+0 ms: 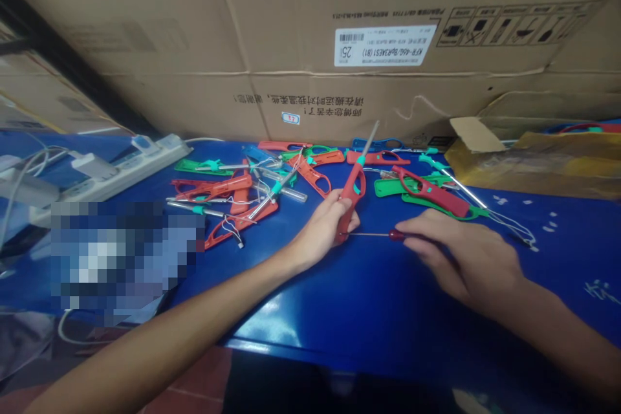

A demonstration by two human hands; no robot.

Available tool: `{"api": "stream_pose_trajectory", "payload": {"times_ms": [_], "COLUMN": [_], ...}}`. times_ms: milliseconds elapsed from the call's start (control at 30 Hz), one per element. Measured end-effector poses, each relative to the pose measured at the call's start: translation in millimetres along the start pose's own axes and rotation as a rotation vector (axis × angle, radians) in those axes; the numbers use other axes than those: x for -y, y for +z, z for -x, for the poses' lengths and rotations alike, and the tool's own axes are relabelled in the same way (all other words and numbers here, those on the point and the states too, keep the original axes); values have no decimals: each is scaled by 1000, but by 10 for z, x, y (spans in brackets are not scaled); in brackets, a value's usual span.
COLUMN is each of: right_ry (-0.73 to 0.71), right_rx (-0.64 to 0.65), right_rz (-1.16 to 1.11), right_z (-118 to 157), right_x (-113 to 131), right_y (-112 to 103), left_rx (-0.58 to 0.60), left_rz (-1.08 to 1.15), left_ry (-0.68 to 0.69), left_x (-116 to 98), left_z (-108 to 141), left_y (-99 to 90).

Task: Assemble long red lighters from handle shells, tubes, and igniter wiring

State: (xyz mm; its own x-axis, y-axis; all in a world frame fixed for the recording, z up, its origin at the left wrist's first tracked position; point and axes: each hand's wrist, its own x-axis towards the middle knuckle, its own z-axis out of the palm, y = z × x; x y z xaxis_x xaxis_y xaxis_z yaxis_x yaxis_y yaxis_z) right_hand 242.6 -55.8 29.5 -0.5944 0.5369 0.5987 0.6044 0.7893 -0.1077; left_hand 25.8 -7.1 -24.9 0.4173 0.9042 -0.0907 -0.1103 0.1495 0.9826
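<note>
My left hand (320,226) is closed around the handle of a red gas lighter (350,197), its metal tube pointing up and away. In my right hand (466,255) is a screwdriver (396,234) with a dark red handle; its thin shaft runs left, and the tip meets the lower end of the lighter's handle. Beyond my hands lie lighter parts: red handle shells (211,187), green shells (388,186) and metal tubes with teal fittings and white wires (458,184). A red shell (431,191) rests on a green one to the right.
A large cardboard box (291,32) stands along the back of the blue table (301,310). On the left is a white power strip (111,174) with plugs, beside a pixelated object (121,259). A taped open carton (533,158) sits at the right.
</note>
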Motion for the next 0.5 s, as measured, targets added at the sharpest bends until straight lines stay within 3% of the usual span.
{"api": "stream_pose_trajectory", "payload": {"times_ms": [267,500], "right_ry": [14,63], "right_rx": [109,26], "right_rz": [-76,57], "right_z": [-2,26], "right_x": [-53,52], "right_y": [-19,7], "left_rx": [1,-10], "left_rz": [-41,-32], "left_ry": [24,26], "left_x": [5,2], "left_z": [-2,7], "left_y": [0,2]}}
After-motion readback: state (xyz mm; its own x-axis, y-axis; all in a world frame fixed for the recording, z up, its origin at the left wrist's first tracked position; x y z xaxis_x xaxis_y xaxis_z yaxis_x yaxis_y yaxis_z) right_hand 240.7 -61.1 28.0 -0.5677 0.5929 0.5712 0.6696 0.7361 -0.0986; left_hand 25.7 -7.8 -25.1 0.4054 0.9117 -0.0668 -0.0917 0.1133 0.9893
